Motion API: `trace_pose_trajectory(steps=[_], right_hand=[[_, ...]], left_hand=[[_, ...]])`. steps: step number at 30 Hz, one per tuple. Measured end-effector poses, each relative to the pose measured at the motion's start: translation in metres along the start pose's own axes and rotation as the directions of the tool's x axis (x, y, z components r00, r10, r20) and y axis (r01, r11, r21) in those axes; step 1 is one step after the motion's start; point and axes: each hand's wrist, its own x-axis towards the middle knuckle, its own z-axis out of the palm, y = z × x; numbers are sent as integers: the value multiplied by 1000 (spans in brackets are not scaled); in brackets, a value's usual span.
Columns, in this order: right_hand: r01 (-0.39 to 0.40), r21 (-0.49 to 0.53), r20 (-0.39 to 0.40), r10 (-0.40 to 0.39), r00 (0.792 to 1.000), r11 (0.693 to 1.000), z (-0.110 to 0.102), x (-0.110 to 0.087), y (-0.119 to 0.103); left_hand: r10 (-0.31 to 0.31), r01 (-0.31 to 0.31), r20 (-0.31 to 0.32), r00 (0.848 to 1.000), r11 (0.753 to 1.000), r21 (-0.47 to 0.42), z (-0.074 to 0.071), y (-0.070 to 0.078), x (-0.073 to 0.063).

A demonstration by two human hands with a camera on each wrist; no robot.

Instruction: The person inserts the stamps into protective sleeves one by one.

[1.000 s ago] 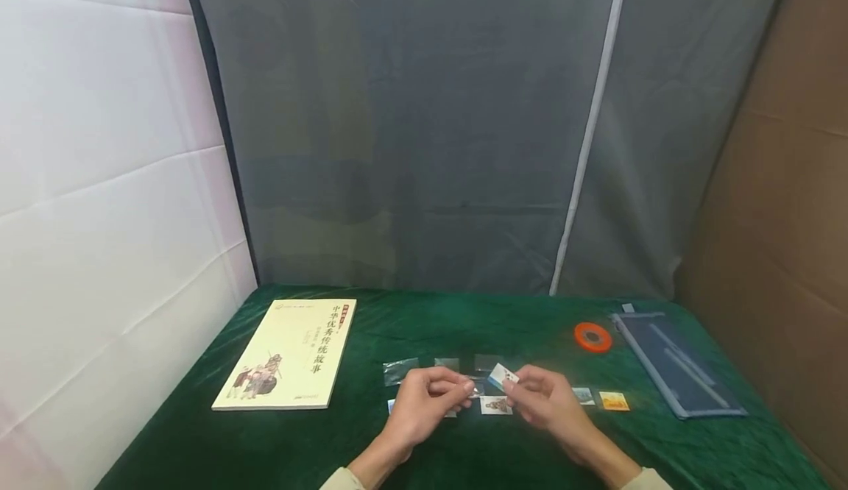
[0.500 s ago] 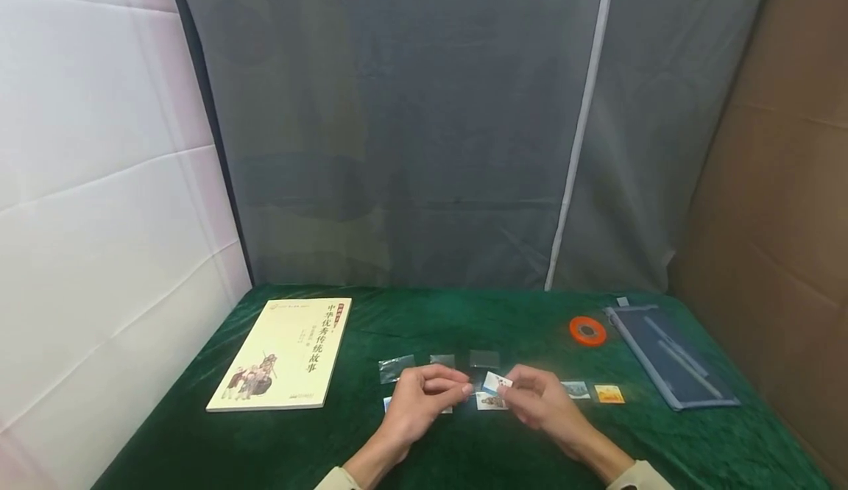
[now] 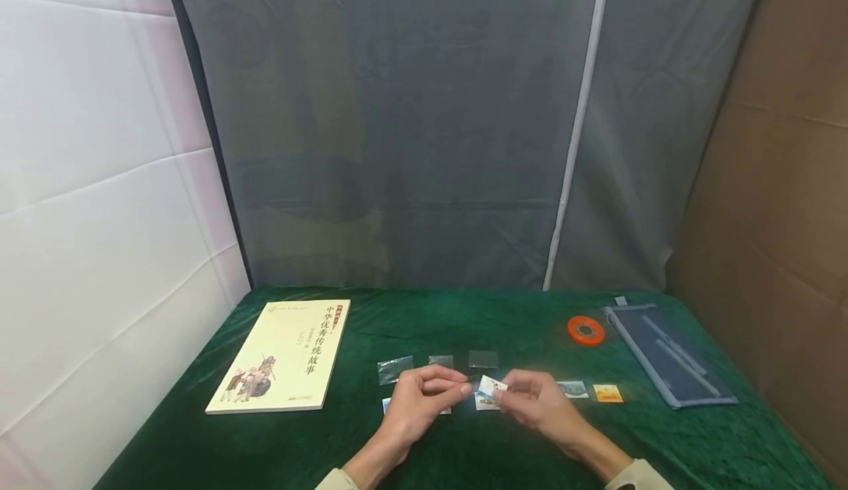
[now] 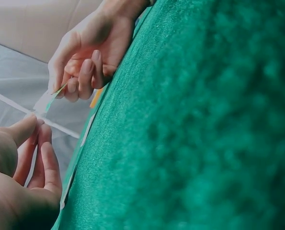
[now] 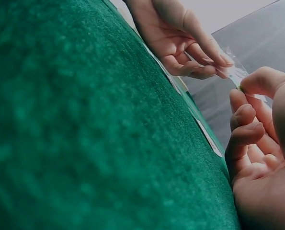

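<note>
My left hand point(image 3: 412, 403) pinches a small clear plastic sleeve point(image 5: 237, 72) between thumb and fingertips. Between the thumb and index finger of my right hand point(image 3: 539, 404) is a small white and blue picture stamp point(image 3: 491, 385), tilted, its lower left edge at the sleeve. Whether the stamp's edge is inside the sleeve or only against it, I cannot tell. Below the held stamp, another stamp point(image 3: 484, 404) lies on the green cloth, partly covered. More stamps lie partly hidden behind the left hand. A bluish stamp point(image 3: 573, 390) and an orange-yellow stamp point(image 3: 608, 393) are right of the right hand.
Clear plastic sleeves point(image 3: 483, 359) lie in a row beyond the hands on the green cloth point(image 3: 424, 321). A cream book point(image 3: 285, 350) is at the left. At the right are an orange round object point(image 3: 586, 330) and a blue zip pouch point(image 3: 669, 357). Fabric walls enclose the table.
The right hand has brought the stamp slightly lower and closer to the left fingertips. The left hand keeps its pinch almost in place. The head view has shifted a little.
</note>
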Motion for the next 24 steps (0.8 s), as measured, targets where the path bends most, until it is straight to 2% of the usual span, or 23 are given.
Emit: trace_pose_trajectory(steps=[7, 12, 18, 24], right_hand=[[-29, -5, 16, 29, 999, 1000, 0, 0, 0], [-22, -7, 35, 22, 999, 1000, 0, 0, 0], [-10, 0, 42, 10, 999, 1000, 0, 0, -1], [-11, -1, 21, 11, 1000, 1000, 0, 0, -3]], left_hand=[[6, -5, 19, 1000, 1000, -26, 2, 1, -2], [11, -10, 13, 1000, 999, -48, 2, 0, -1], [5, -2, 40, 999, 998, -70, 3, 1, -2], [11, -9, 24, 1000, 998, -59, 3, 0, -2]])
